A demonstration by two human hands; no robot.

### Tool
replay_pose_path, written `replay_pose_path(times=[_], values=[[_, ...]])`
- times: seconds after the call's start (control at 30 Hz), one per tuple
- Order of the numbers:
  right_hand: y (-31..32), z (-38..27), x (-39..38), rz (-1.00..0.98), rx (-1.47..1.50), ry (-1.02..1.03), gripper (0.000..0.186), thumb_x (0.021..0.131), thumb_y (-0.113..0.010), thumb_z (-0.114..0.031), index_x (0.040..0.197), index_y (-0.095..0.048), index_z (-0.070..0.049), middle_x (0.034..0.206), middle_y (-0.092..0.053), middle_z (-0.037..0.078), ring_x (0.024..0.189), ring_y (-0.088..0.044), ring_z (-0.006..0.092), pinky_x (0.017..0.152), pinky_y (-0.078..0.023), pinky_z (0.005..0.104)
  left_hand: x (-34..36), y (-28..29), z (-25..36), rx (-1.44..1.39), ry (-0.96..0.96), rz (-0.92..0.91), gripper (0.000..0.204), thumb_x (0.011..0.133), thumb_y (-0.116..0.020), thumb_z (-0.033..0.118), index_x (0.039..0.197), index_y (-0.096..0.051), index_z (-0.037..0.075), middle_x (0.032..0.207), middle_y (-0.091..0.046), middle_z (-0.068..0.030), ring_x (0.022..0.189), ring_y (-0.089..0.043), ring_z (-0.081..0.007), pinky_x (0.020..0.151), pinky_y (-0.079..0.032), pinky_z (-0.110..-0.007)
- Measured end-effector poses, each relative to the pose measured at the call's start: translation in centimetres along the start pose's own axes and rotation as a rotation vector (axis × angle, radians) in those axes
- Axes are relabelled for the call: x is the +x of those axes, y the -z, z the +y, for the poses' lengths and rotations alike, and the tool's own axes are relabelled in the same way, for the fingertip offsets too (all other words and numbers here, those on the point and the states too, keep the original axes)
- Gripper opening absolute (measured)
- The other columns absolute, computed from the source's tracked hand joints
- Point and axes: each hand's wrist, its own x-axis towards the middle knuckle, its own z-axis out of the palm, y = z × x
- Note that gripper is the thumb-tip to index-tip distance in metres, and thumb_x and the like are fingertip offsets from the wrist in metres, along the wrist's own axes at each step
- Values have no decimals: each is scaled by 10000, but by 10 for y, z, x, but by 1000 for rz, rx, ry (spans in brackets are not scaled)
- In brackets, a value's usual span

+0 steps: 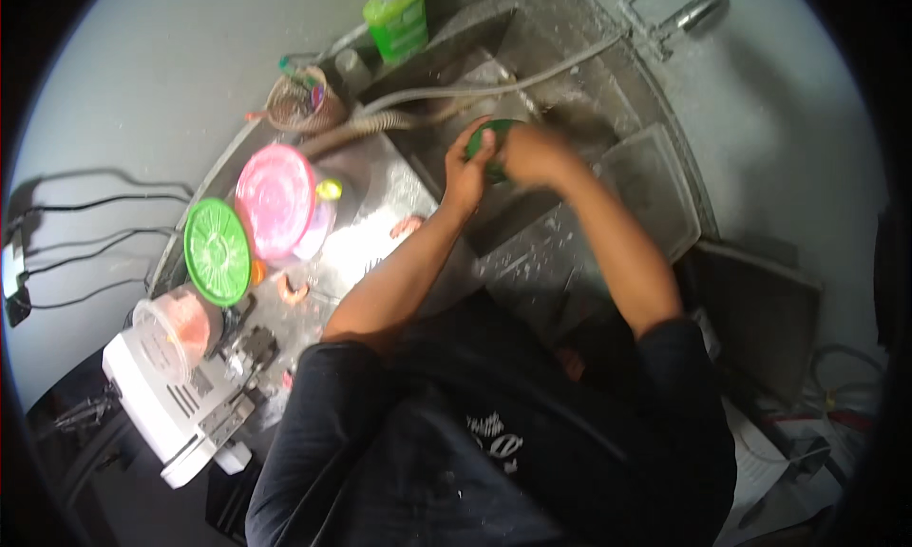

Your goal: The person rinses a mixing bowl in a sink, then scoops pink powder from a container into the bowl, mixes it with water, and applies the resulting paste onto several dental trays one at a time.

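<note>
Over the sink basin, my left hand grips a small round dark green container, its thumb lying across the near side. My right hand is at the container's right side, smeared by motion, so its fingers cannot be made out. The container's inside is mostly hidden by the hands. Behind them, a pale hose runs across the metal sink from the tap at the upper right.
A green soap bottle stands on the far rim. Along the left are a holder with brushes, a pink lid, a green lid, a clear tub and a white machine. A grey translucent tray lies at the right.
</note>
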Motion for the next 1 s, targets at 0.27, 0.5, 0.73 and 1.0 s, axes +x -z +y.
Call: replay_pose_path(times=[0.27,0.5,0.73,1.0], values=[[-21,-29,-5,199,52,-210,346,889,-606,-354,937,-725,-33,952,-698,203,930,-677,368,835,-517,449,-16,40,17,-396,92,182,504,909,-668,426,1235,-618,46,1059,-668,-107,942,-618,-182,862,-491,-312],[-27,-62,-29,127,27,20,337,911,-579,-355,949,-722,-52,928,-699,203,899,-679,371,790,-523,455,-44,65,41,-236,-22,112,475,938,-627,396,1275,-578,65,1094,-653,-86,905,-652,-210,746,-559,-325],[-31,-77,-41,212,-41,169,431,946,-522,-393,866,-715,-16,853,-685,234,850,-673,394,762,-525,474,-58,76,50,110,-212,71,420,941,-631,374,1201,-625,44,1100,-657,-72,983,-608,-175,852,-488,-293],[-51,-78,-48,281,-266,214,438,971,-459,-374,877,-706,-25,852,-700,197,779,-675,406,768,-508,510,-55,87,82,117,209,-32,560,873,-683,485,1177,-636,17,1012,-675,-89,878,-631,-160,704,-526,-296]])
